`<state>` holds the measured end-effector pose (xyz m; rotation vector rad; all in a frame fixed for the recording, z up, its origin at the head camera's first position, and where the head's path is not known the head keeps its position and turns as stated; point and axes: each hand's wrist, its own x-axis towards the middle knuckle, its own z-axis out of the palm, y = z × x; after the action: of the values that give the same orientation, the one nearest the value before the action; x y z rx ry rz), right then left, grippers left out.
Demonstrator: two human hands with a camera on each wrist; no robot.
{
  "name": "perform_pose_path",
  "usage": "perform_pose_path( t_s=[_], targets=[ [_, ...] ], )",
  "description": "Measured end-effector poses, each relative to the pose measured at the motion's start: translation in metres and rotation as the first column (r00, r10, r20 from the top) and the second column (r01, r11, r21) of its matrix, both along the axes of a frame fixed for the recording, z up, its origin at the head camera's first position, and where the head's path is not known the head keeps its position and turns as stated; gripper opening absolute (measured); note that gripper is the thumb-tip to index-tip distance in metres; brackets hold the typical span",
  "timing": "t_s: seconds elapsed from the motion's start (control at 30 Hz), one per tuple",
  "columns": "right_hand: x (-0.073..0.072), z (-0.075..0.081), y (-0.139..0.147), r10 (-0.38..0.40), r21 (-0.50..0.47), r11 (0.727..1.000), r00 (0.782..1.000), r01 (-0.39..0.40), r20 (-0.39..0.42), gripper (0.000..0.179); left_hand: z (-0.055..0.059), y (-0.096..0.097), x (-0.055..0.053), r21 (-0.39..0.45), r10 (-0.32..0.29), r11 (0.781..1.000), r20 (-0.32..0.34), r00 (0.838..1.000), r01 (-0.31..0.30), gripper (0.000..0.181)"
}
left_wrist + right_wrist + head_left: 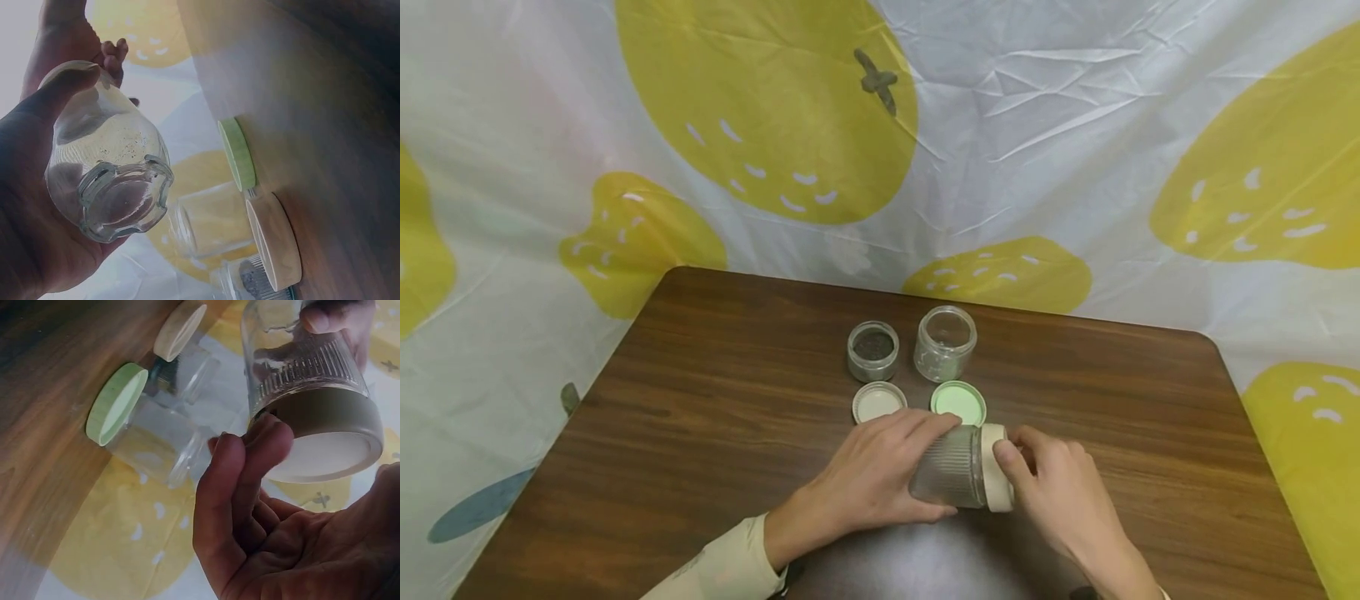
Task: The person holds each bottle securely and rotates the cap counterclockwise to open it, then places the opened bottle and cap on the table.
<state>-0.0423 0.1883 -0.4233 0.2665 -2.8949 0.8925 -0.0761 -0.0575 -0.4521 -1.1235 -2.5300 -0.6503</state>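
Observation:
My left hand (880, 471) grips a clear ribbed glass jar (951, 468), tipped on its side above the table. In the left wrist view the jar's scalloped base (125, 200) faces the camera. A cream lid (997, 475) caps the jar's right end. My right hand (1063, 487) is at this lid, its thumb and curled fingers at the lid's edge. Seen from the right wrist, the fingertips (269, 434) meet the lid's rim, beside its pale flat top (325, 456).
Behind the hands stand a short open jar with dark contents (873, 354) and a taller open clear jar (945, 343). A beige lid (878, 402) and a light green lid (959, 403) lie in front of them. A fruit-patterned sheet (1037, 167) hangs behind the wooden table (737, 367).

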Motion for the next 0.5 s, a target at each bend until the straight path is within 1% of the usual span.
perform_pose_path(
  t_s=[0.1, 0.23, 0.4, 0.5],
  targets=[
    [0.0003, 0.0041, -0.0024, -0.043, 0.012, 0.999, 0.998, 0.043, 0.054, 0.036, 0.0008, 0.0016, -0.0001, -0.001, -0.004, 1.0, -0.005, 1.0, 0.004, 0.094],
    [0.0014, 0.0063, -0.0036, -0.054, 0.012, 0.999, 0.995, 0.053, 0.087, 0.039, 0.0009, 0.003, -0.0006, -0.008, -0.002, 1.0, -0.014, 1.0, 0.002, 0.095],
    [0.0029, 0.0052, -0.0011, -0.016, -0.019, 1.0, 0.998, 0.017, 0.053, 0.032, 0.001, 0.0049, -0.0012, -0.022, 0.006, 1.0, -0.019, 1.0, -0.007, 0.097],
    [0.0031, 0.0027, 0.0033, 0.047, -0.044, 0.998, 0.999, -0.047, 0.014, 0.024, 0.0006, 0.006, -0.0017, -0.022, 0.004, 1.0, -0.018, 1.0, -0.005, 0.098]
  ],
)
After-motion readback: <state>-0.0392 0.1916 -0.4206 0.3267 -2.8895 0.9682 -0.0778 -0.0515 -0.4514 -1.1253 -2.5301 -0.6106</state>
